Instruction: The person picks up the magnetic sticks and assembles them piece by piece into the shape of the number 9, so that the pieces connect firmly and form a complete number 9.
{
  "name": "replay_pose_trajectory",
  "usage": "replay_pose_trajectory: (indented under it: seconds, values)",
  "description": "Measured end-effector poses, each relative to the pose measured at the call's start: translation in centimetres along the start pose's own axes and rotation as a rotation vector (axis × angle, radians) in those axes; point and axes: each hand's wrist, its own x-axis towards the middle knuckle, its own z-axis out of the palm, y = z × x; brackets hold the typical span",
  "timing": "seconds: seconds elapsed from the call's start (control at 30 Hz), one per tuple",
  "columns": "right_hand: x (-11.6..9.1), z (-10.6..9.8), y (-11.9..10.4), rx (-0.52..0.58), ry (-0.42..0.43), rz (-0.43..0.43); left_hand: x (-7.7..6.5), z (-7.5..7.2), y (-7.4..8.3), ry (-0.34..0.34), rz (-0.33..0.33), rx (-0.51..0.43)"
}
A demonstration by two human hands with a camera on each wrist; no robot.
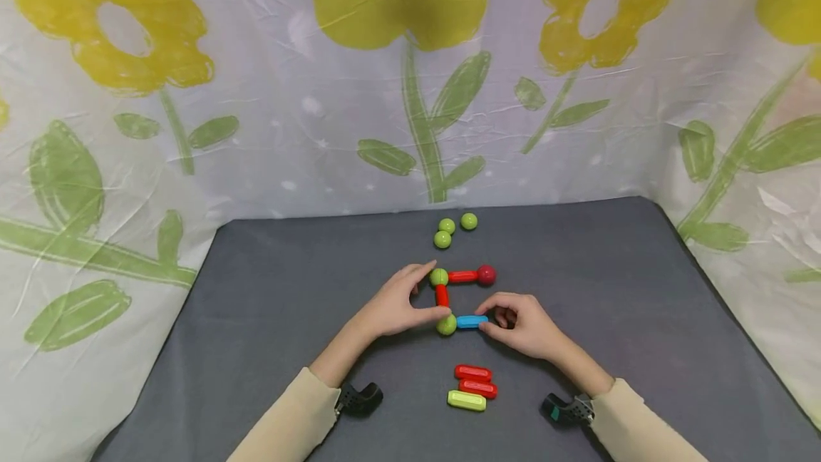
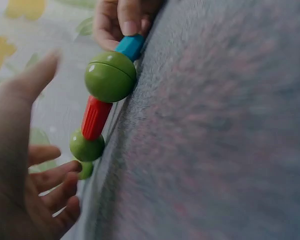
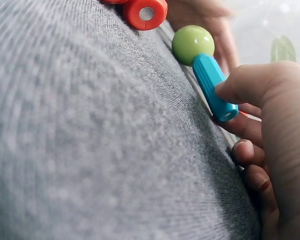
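Note:
My right hand (image 1: 524,324) pinches a blue magnetic rod (image 1: 471,321) between thumb and fingers. The rod's left end meets a green ball (image 3: 192,45). From that ball a red rod (image 2: 96,118) runs back to a second green ball (image 1: 439,276). Another red rod (image 1: 463,276) extends right from there to a red ball (image 1: 487,275). Along the left side of this chain, my left hand (image 1: 399,303) is spread, its thumb by the near green ball and its fingertips by the far one. The left wrist view shows these fingers loose, not wrapped around anything.
Three loose green balls (image 1: 442,239) lie toward the back of the grey-covered table (image 1: 308,262). Nearer the front are two red rods (image 1: 473,373) and a yellow-green rod (image 1: 467,401), side by side. A flower-patterned curtain (image 1: 276,127) hangs behind the table.

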Motion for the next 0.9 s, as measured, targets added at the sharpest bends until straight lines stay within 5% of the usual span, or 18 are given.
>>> replay_pose_trajectory:
  seconds: [0.23, 0.47, 0.9]
  values:
    - [0.2, 0.2, 0.1, -0.018, -0.002, -0.02, 3.7, 0.5, 2.2, 0.176, -0.003, -0.019]
    - [0.3, 0.7, 0.3, -0.01, -0.002, -0.045, 6.3, 2.6, 2.0, 0.145, -0.003, -0.102]
    - [0.3, -1.0, -1.4, 0.037, 0.003, -0.056, 7.3, 4.1, 1.6, 0.172, 0.02, -0.144]
